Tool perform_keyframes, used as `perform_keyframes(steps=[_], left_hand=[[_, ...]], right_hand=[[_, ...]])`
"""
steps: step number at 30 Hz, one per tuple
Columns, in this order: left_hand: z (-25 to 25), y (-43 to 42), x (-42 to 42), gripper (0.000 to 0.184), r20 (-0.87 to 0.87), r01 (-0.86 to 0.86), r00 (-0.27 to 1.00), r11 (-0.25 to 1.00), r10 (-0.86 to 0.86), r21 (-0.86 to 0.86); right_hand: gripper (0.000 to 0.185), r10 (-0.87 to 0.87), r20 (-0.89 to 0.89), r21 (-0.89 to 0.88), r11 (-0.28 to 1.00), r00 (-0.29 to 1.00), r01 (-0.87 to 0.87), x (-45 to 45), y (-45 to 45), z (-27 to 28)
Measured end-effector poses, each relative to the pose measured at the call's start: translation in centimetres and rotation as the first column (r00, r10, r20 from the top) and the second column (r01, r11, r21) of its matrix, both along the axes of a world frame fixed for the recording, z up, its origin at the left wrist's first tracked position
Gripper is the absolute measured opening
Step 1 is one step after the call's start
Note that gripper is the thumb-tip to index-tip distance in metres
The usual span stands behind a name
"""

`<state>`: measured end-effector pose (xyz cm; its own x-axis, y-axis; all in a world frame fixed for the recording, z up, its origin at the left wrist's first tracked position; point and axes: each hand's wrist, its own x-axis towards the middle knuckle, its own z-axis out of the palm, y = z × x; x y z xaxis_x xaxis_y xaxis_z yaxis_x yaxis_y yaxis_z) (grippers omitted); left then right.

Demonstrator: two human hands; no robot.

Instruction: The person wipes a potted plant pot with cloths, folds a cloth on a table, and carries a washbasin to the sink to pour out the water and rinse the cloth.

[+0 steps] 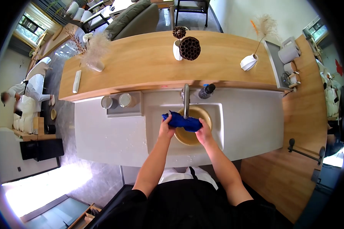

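A folded dark blue cloth [183, 122] is stretched between my two hands, just under the spout of the faucet [186, 100]. My left hand [166, 128] grips its left end, and my right hand [205, 131] is closed on the right end. Below the cloth a round yellowish basin [189, 140] sits in the white sink [218, 141]; the cloth and my hands hide part of it. Whether water is running cannot be made out.
Behind the faucet stands a dark bottle [206, 91]. Left of the sink, a grey tray [135, 110] carries two jars. White vases [249, 62] with dried stems stand on the raised wooden counter [141, 57]. Another person [23, 91] is at the far left.
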<state>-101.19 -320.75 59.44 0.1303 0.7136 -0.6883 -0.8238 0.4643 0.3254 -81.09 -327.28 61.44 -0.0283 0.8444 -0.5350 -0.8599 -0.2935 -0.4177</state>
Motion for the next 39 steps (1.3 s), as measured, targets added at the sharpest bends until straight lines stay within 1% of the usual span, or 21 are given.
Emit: perform_keyframes(steps=[1, 3, 5, 6, 8, 12, 14, 15, 17, 19, 21, 22, 24, 25, 28, 32, 34, 35, 36, 38, 39], left_hand=[[-1.2, 0.3, -0.9, 0.018, 0.086, -0.043, 0.995, 0.999, 0.041, 0.015], [-2.4, 0.0, -1.7, 0.019, 0.094, -0.137, 0.987, 0.99, 0.133, 0.044], [-2.7, 0.2, -2.5, 0.019, 0.179, -0.264, 0.95, 0.965, 0.257, 0.011], [-2.3, 0.4, -2.6, 0.019, 0.182, -0.263, 0.949, 0.965, 0.257, 0.011], [-0.4, 0.2, -2.6, 0.02, 0.263, -0.19, 0.954, 0.969, 0.144, 0.159], [2.4, -0.1, -1.2, 0.023, 0.422, -0.147, 0.901, 0.986, 0.099, 0.083], [3.3, -1.2, 0.2, 0.03, 0.305, -0.166, 0.943, 0.982, 0.132, 0.087], [5.5, -1.6, 0.7, 0.036, 0.241, -0.065, 0.97, 0.991, 0.035, 0.116], [5.7, -1.9, 0.6, 0.038, 0.131, -0.007, 0.991, 0.994, -0.007, 0.111], [5.8, -1.7, 0.2, 0.04, 0.023, 0.039, 0.999, 0.994, -0.042, 0.103], [5.8, -1.4, -1.5, 0.04, -0.33, 0.158, 0.942, 0.953, -0.066, 0.259], [6.5, -1.2, -2.1, 0.04, -0.332, 0.159, 0.941, 0.953, -0.067, 0.257], [7.8, -0.7, -3.1, 0.04, -0.542, 0.179, 0.836, 0.975, -0.082, 0.128], [7.7, -0.5, -3.5, 0.039, -0.631, 0.189, 0.771, 0.978, -0.089, 0.093], [7.7, -0.5, -4.3, 0.039, -0.7, 0.235, 0.698, 0.972, -0.15, 0.027], [5.4, -1.1, -4.7, 0.042, -0.684, 0.329, 0.704, 0.941, -0.189, 0.079], [4.4, -1.2, -4.6, 0.043, -0.649, 0.419, 0.723, 0.898, -0.237, 0.138], [3.8, -1.1, -4.6, 0.043, -0.65, 0.418, 0.723, 0.898, -0.235, 0.14], [2.8, -1.0, -4.7, 0.039, -0.74, 0.443, 0.639, 0.887, -0.208, 0.133], [2.3, -0.9, -4.8, 0.035, -0.819, 0.468, 0.545, 0.876, -0.18, 0.119], [2.6, -0.5, -5.0, 0.03, -0.869, 0.483, 0.443, 0.875, -0.22, 0.025]], right_hand=[[0.014, -0.014, 0.019, -0.018, 1.0, 1.0, 0.014, 0.5, -0.1, -1.5], [0.016, -0.027, 0.039, -0.034, 0.999, 0.999, 0.028, 2.1, -0.6, -4.9], [0.024, 0.02, -0.267, 0.169, 0.985, 0.963, 0.027, 4.0, -1.5, -8.1], [0.024, 0.02, -0.264, 0.169, 0.985, 0.964, 0.026, 3.6, -1.2, -5.9], [0.022, -0.176, -0.024, -0.17, 0.971, 0.984, 0.17, 1.7, -0.5, 1.8], [0.033, -0.269, -0.07, -0.106, 0.96, 0.961, 0.26, 2.0, -1.2, 0.3], [0.033, -0.183, -0.101, -0.214, 0.964, 0.978, 0.158, 0.7, -1.3, 1.2], [0.033, -0.183, -0.101, -0.213, 0.964, 0.978, 0.158, 0.1, -1.3, 0.7], [0.031, 0.044, -0.152, -0.481, 0.87, 0.987, -0.113, -0.7, -2.2, -1.7], [0.029, 0.09, -0.11, -0.414, 0.901, 0.99, -0.128, -0.6, -2.7, -3.0], [0.027, 0.091, -0.046, -0.349, 0.932, 0.995, -0.102, -0.1, -3.0, -4.8], [0.027, 0.091, -0.049, -0.35, 0.931, 0.995, -0.103, 0.2, -3.0, -3.8], [0.029, 0.092, 0.195, -0.26, 0.965, 0.977, -0.039, 1.1, -3.2, -1.2], [0.035, 0.096, 0.214, -0.268, 0.963, 0.972, -0.036, 1.7, -3.2, -0.8], [0.043, 0.034, 0.291, -0.176, 0.984, 0.956, 0.018, 3.3, -2.7, 0.4], [0.05, -0.027, 0.368, -0.119, 0.99, 0.929, 0.076, 4.9, -1.8, 2.2], [0.051, 0.014, 0.405, -0.134, 0.99, 0.914, 0.044, 6.1, -1.8, 1.4], [0.052, 0.148, 0.482, -0.221, 0.974, 0.864, -0.044, 6.9, -1.7, 1.3], [0.053, 0.281, 0.541, -0.314, 0.942, 0.793, -0.12, 7.3, -1.5, 1.3], [0.046, 0.266, 0.537, -0.28, 0.951, 0.801, -0.128, 7.2, -0.9, 3.4], [0.044, 0.188, 0.507, -0.19, 0.976, 0.841, -0.103, 7.5, -0.7, 3.7]])
